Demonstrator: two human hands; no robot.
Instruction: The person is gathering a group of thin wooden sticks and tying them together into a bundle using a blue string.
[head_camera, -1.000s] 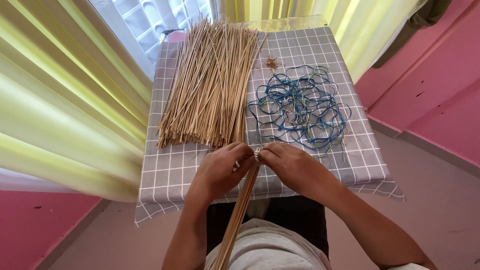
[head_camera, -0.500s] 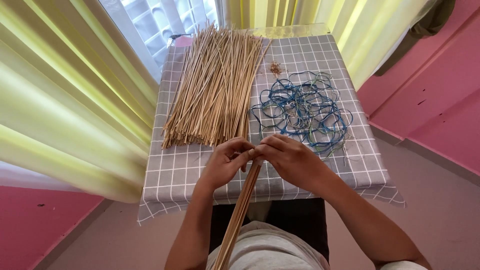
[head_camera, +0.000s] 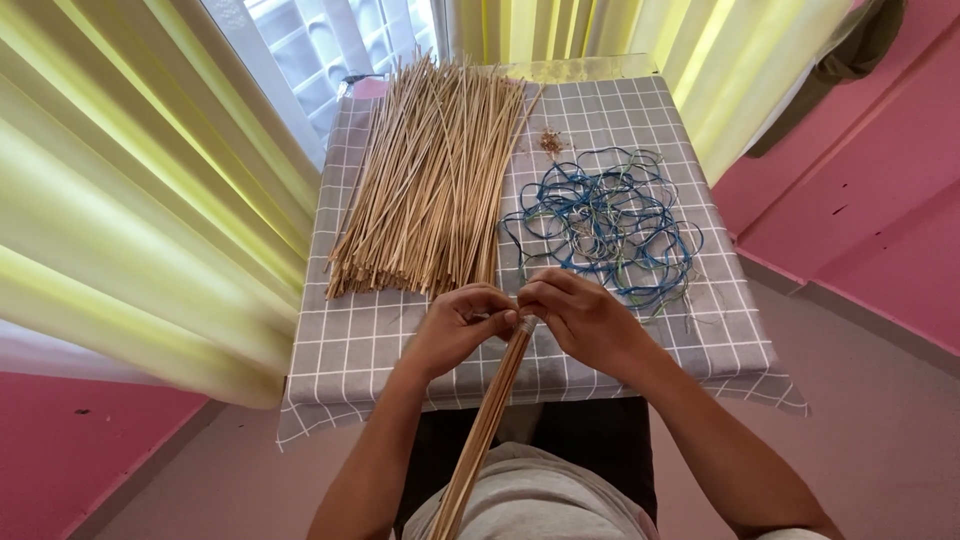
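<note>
Over the near edge of a grey checked table (head_camera: 360, 350), I see my left hand (head_camera: 455, 325) and right hand (head_camera: 580, 315) pinched shut around the top of a thin stick bundle (head_camera: 490, 420), apparently binding it; next probably calls for a tight wrap.

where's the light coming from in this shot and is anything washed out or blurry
Head view: daylight enters through the window at top, so the yellow curtains glow and bleach pale; both hands, the stick bundle and blue cords stay sharp, with mild wide-angle bending at the edges.
</note>
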